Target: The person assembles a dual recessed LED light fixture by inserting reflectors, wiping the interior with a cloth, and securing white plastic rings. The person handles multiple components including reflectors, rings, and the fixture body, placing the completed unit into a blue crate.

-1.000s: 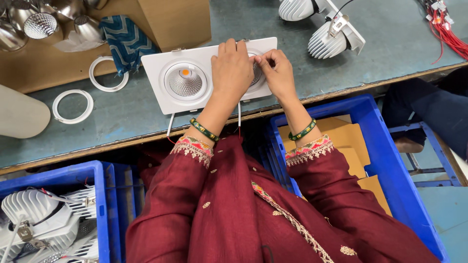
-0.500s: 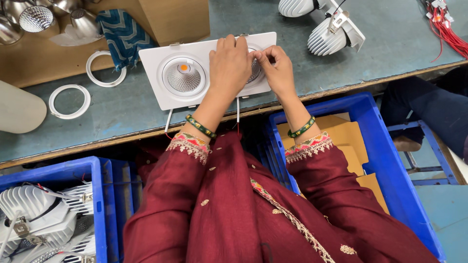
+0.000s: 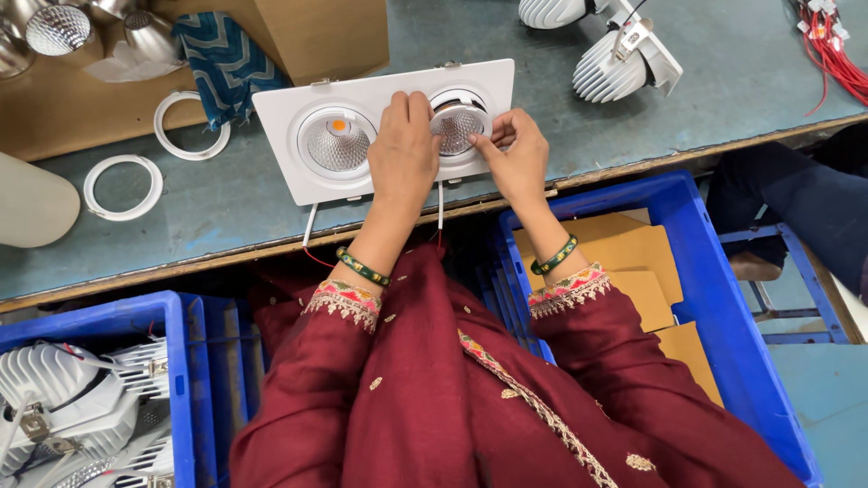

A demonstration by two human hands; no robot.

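Two hands, the left hand [image 3: 402, 154] and the right hand [image 3: 515, 158], rest on one white twin-lamp fixture [image 3: 380, 126] holding two reflector lamps [image 3: 336, 143], each wrist wearing one green bangle [image 3: 362, 267]. On the one grey workbench [image 3: 723, 81] lie two white rings [image 3: 122, 187], one patterned blue cloth [image 3: 221, 59], one cardboard box [image 3: 316, 32] and two finned white heat sinks [image 3: 615, 68]. Two blue crates [image 3: 714, 271] stand below the bench, and one bundle of red wires [image 3: 832, 50] shows at the far right.
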